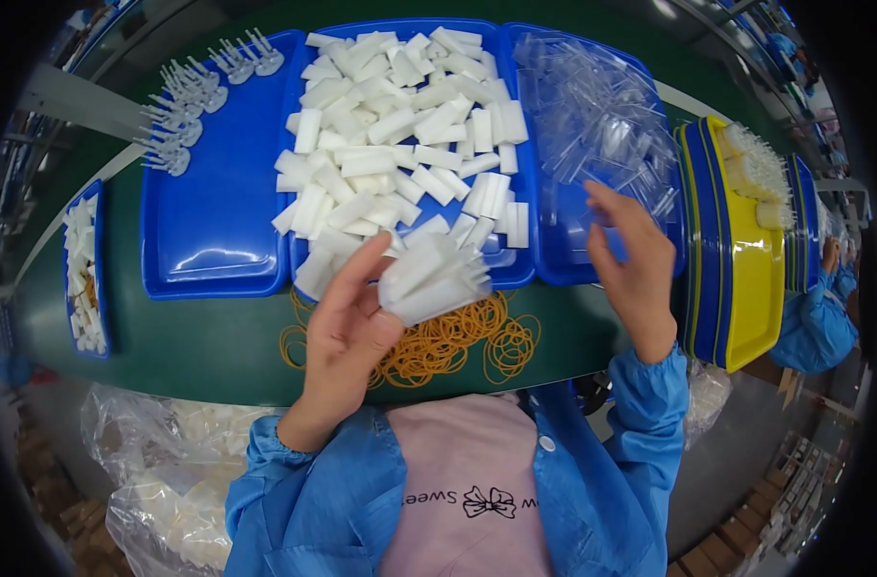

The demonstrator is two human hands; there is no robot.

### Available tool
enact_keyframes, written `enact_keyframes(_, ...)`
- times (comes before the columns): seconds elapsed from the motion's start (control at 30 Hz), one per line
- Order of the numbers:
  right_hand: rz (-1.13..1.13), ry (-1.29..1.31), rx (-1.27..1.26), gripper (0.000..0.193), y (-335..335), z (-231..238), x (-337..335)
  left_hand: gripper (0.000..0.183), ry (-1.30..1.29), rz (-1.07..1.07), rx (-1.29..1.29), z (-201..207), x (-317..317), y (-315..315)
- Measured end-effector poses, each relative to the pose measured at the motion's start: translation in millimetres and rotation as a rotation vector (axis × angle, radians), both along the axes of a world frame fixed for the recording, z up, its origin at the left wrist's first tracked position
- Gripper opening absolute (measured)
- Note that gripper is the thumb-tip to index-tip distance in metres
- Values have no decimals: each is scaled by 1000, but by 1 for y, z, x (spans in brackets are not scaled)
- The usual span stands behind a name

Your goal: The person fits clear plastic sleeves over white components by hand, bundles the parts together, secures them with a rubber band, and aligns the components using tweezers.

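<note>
The left hand (347,332) holds a bunch of white plastic sticks (431,274) tight, just above a pile of thin orange rubber bands (457,341) on the green table (198,337). The right hand (635,264) is open and holds nothing, over the blue tray of clear plastic pieces (602,120). More white sticks fill the middle blue tray (400,125).

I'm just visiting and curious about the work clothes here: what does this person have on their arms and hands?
Both hands are bare: no gloves, rings or watch show on the left hand or the right hand. Each forearm is covered by a bright blue sleeve of thin, crinkled cloth, gathered by elastic at the wrist. The blue coat hangs open over a pink top.
</note>
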State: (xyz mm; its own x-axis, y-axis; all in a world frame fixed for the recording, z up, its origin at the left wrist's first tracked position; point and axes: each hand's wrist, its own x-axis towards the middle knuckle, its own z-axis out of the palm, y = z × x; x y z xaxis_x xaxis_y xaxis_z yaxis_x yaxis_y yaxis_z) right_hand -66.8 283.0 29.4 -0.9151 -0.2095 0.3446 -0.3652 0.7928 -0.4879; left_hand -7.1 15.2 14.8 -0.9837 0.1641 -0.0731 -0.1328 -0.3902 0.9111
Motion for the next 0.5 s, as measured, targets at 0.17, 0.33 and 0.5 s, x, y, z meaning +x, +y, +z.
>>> enact_keyframes(0.17, -39, -204, -1039, 31, -25, 13, 33, 52, 222, -73, -238, -2, 0, 4)
enact_keyframes(0.33, 47, -237, -1243, 37, -50, 7, 35, 45, 383, -76, -483, 3, 3, 8)
enact_keyframes(0.5, 128, -309, -1239, 37, -56, 3, 41, 45, 390, -65, -490, 5, 4, 10)
